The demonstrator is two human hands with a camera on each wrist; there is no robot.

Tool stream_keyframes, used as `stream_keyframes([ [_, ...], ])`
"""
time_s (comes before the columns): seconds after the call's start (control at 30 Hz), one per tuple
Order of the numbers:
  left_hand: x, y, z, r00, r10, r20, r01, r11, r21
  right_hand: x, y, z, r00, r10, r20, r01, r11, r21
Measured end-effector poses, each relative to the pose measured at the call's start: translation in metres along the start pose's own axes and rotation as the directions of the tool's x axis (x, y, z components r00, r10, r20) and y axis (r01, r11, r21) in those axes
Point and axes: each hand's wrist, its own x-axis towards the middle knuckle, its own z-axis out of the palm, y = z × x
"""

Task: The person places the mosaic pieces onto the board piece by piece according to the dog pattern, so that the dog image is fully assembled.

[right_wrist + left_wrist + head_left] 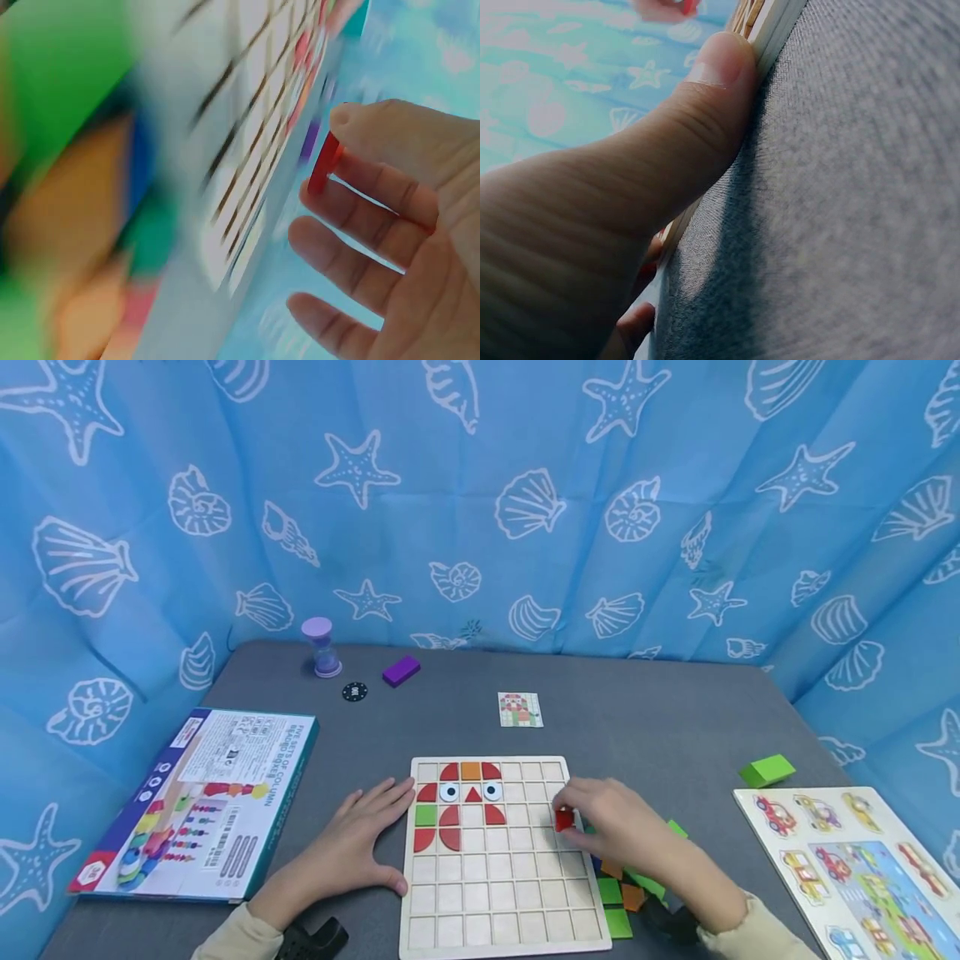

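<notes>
A pale wooden grid board point(502, 893) lies in the middle of the table, with red, orange, green and eye-marked tiles set in its upper left cells. My left hand point(352, 835) rests at the board's left edge with fingers spread; in the left wrist view the thumb point(720, 82) presses against the board's side. Over the board's right edge, my right hand point(611, 818) pinches a red tile point(325, 161) between thumb and index finger, the other fingers loosely bent. Below that hand, loose green tiles point(617, 922) and orange ones lie beside the board, partly hidden by the arm.
A small pattern card point(519, 710) lies beyond the board. Further back are a purple block point(401, 671), a black round disc point(355, 692) and an hourglass point(323, 647). A toy box point(217, 802) lies left; a picture puzzle point(862, 868) and green block point(767, 771) lie right.
</notes>
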Motion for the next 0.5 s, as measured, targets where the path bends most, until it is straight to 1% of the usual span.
stream_keyframes([
  [0.07,0.000,0.000,0.001,1.000,-0.010,0.002,0.010,1.000,0.001,0.013,-0.016,0.006,0.998,-0.056,0.001,0.056,0.998,-0.029],
  [0.2,-0.001,0.000,0.002,1.000,-0.018,0.008,0.018,1.000,0.006,0.033,-0.039,0.020,0.995,-0.092,0.044,0.096,0.991,-0.098],
  [0.33,0.000,0.000,0.003,1.000,-0.002,-0.006,0.002,1.000,0.011,0.043,-0.049,0.032,0.991,-0.092,0.099,0.106,0.982,-0.159],
  [0.5,0.000,0.000,0.002,1.000,0.015,-0.025,-0.014,1.000,0.020,0.048,-0.053,0.037,0.992,-0.080,0.101,0.097,0.979,-0.178],
])
